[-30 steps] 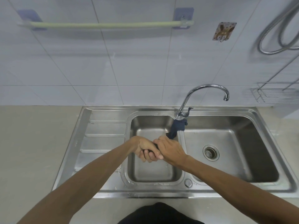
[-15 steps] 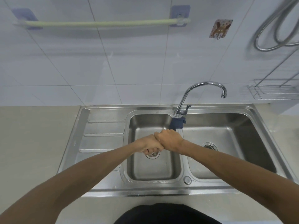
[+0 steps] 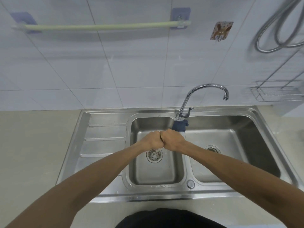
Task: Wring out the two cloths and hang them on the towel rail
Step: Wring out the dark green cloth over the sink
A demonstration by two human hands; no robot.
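Note:
My left hand (image 3: 152,140) and my right hand (image 3: 172,139) are fists pressed side by side above the left basin of the steel sink (image 3: 107,119). Both grip a twisted dark blue cloth (image 3: 179,126); only its far end shows, sticking out past my right hand toward the tap base. The rest of the cloth is hidden inside my fists. A pale green towel rail (image 3: 98,27) runs along the tiled wall, high up on the left, with nothing hanging on it. I see no second cloth.
A chrome gooseneck tap (image 3: 201,89) rises behind the divider between the two basins. A wire rack (image 3: 278,92) and a metal shower hose (image 3: 279,35) hang at the right. A small sticker hook (image 3: 221,30) is on the wall. Beige counter lies to the left.
My hands have lifted and closed together, knuckles touching, so less of the blue cloth shows. The left basin's drain is now uncovered below them. The view shifted slightly.

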